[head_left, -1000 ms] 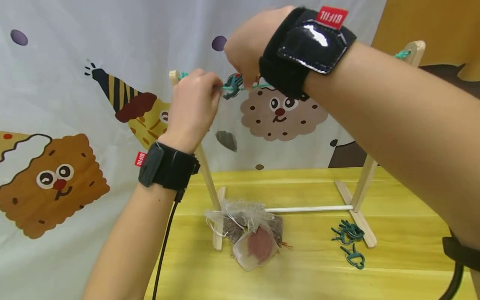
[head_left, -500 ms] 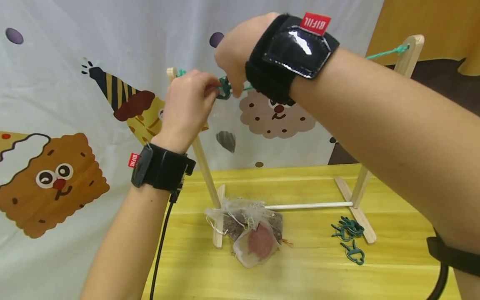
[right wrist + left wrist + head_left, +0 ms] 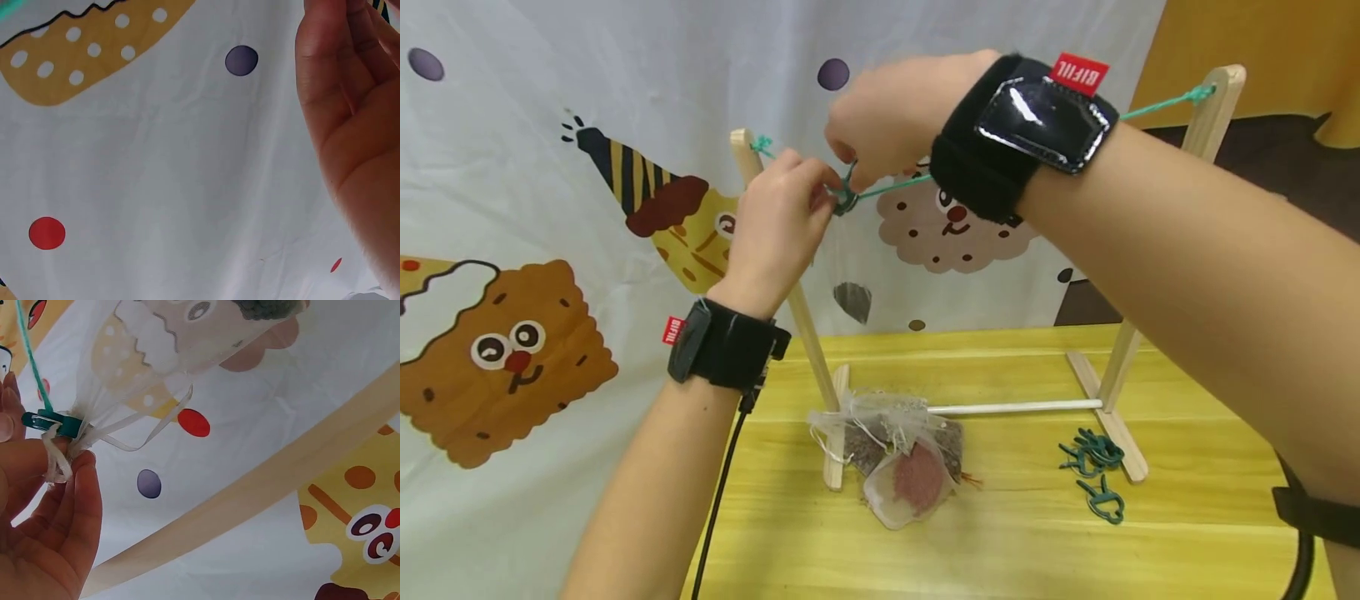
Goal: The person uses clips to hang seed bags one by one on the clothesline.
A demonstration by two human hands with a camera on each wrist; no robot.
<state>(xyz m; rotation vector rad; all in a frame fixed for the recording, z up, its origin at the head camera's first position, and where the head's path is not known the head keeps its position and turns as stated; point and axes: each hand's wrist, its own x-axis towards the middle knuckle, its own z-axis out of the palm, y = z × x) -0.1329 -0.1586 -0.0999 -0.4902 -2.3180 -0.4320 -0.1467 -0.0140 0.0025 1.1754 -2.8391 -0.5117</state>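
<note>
My left hand (image 3: 778, 217) pinches the gathered neck and white ribbon of a sheer drawstring bag (image 3: 94, 387) up by the green line (image 3: 891, 187). The bag holds something dark and grainy, partly cut off at the top of the left wrist view. A dark green plastic clip (image 3: 59, 423) sits across the bag's neck at the line, right beside the left fingers. My right hand (image 3: 887, 108) is at this clip from the other side, thumb and finger on its handle in the head view. In the right wrist view the right fingertips run out of frame.
A wooden frame with a left post (image 3: 805, 333) and right post (image 3: 1213, 125) carries the line. Several filled mesh bags (image 3: 917, 483) lie by its left foot. Several green clips (image 3: 1090, 454) lie near its right foot. A printed cloth (image 3: 625, 500) hangs behind.
The clip has come left along the line to the left fingers, with the right hand following it. The line now dips lower at the hands. The bags and clips on the table stay put.
</note>
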